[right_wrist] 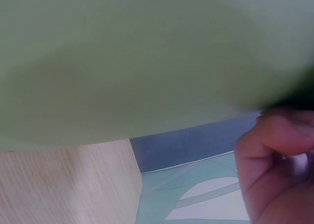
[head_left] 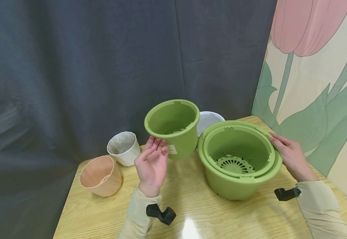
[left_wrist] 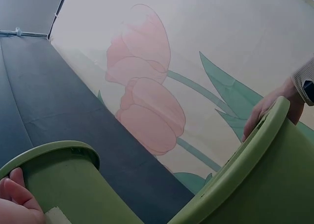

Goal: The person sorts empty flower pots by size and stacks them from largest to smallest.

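Note:
A smaller green flowerpot [head_left: 173,119] with a white label tilts its mouth toward me near the middle of the head view. Palm up, my left hand [head_left: 153,162] holds its near rim with bent fingers. Farther right, a large green flowerpot [head_left: 233,192] stands on the table with another green pot [head_left: 239,149] nested in it; slots show in the inner pot's bottom. My right hand [head_left: 290,152] grips the large pot's right rim. In the right wrist view, the green wall [right_wrist: 122,76] fills most of the picture and my curled fingers [right_wrist: 274,140] meet its edge.
On the left of the wooden table [head_left: 173,205] stand a peach-coloured pot [head_left: 110,182] and a white faceted pot [head_left: 128,154]. A white pot [head_left: 210,121] is partly hidden behind the green ones. A dark curtain [head_left: 116,66] and a tulip-painted wall [head_left: 319,99] border the table.

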### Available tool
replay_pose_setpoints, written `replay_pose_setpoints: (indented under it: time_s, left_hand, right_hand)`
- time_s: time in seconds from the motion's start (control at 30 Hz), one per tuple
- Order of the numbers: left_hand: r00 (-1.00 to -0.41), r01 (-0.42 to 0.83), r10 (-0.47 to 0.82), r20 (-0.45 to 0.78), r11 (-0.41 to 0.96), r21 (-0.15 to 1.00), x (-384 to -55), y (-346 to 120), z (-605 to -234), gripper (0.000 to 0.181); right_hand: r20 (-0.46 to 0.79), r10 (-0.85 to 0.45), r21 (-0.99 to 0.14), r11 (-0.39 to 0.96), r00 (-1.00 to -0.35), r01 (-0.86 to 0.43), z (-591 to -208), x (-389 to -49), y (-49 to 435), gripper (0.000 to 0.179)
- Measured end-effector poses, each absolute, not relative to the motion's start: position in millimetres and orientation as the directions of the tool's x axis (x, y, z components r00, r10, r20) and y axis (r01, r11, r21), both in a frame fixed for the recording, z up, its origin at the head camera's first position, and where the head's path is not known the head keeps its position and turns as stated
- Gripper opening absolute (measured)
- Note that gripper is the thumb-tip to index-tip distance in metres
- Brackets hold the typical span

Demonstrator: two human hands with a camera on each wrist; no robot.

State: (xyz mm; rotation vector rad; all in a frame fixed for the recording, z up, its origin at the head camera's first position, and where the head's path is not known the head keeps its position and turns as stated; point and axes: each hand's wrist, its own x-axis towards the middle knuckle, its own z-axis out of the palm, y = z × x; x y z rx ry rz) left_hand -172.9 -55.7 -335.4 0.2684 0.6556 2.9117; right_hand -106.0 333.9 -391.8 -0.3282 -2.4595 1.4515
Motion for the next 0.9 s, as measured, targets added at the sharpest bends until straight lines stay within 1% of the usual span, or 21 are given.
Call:
replay_pose_setpoints:
  time_s: [0.5, 0.9]
  left_hand:
    - [-0.969, -0.089, 0.175, 0.173, -0.905, 0.416, -167.7, -55.3, -329.2, 0.035]
    - [-0.961, -0.072, 0.172, 0.215, -0.912, 0.404, -164.1, -53.2, -324.8, 0.036]
  right_hand:
    - [0.096, 0.328, -0.874, 0.479, -0.940, 0.078, -390.7, -105.5, 333.3, 0.064]
    - [0.096, 0.322, -0.875, 0.478, -0.942, 0.074, -389.4, -106.3, 331.6, 0.063]
